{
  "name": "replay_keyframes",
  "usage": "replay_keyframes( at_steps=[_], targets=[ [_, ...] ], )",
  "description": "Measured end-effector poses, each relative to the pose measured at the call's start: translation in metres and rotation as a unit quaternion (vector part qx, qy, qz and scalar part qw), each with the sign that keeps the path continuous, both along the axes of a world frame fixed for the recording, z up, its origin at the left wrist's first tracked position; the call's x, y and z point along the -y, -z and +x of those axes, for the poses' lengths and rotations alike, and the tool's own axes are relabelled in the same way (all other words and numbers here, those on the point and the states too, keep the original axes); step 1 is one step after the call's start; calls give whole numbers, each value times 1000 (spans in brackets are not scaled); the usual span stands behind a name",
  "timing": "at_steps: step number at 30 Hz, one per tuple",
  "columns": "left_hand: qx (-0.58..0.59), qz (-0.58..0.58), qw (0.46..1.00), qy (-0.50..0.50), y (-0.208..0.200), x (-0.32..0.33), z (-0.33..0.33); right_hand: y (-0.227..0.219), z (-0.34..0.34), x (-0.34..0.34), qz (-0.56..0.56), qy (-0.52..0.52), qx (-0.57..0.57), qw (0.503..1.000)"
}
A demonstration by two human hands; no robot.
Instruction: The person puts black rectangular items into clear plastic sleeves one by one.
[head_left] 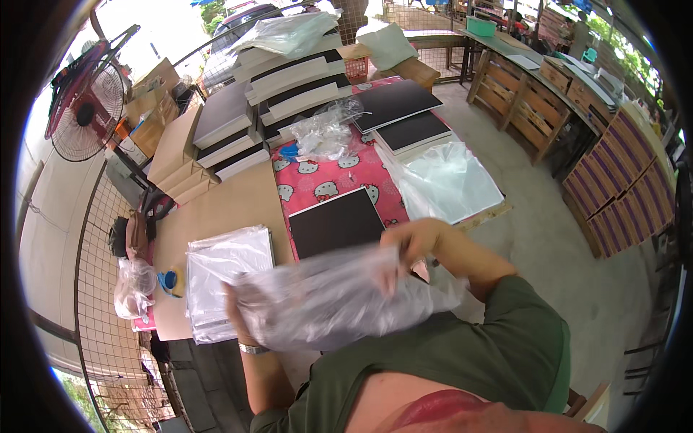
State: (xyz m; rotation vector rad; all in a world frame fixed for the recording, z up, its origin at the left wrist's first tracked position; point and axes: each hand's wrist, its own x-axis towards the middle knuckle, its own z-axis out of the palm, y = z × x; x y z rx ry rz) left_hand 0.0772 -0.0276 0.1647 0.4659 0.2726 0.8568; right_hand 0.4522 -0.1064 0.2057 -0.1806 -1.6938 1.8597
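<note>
The desk (492,215) carries a broad brown sheet (238,198) on its left part and a pink cloth (317,184) with white cartoon cat faces beside it; over the near edge, in front of the person's body, a clear plastic bag (325,307) is held up between both hands, blurred and creased; the left hand (235,314) has its fingers around the bag's left end, and the right hand (413,244) has its fingers closed on the upper edge, some showing through the film; whether anything lies inside cannot be told; just beyond, a black panel (336,222) lies on the cloth, partly hidden by the bag; a pile of clear sleeves (222,278) rests on the brown sheet, near a blue tape dispenser (170,283); farther back stand tall black-and-white stacks (296,90), with crumpled film (325,136) before them; a fan (86,112) stands at the left, by wire mesh (97,245); to the right, a concrete floor (545,224) runs to a slatted wooden bench (516,97), a green basin (480,27) and purple-striped stacks (621,191)
</note>
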Motion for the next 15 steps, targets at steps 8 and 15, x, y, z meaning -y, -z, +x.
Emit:
replay_keyframes(
  at_steps=[8, 15],
  targets=[
    [-93, 151, 984, -11, -36, 26, 48, 13, 14, -5, -55, 226, 72, 970],
    [-335, 235, 889, 206, 25, 34, 40, -8, 17, -11, -127, 280, -250, 918]
  ],
)
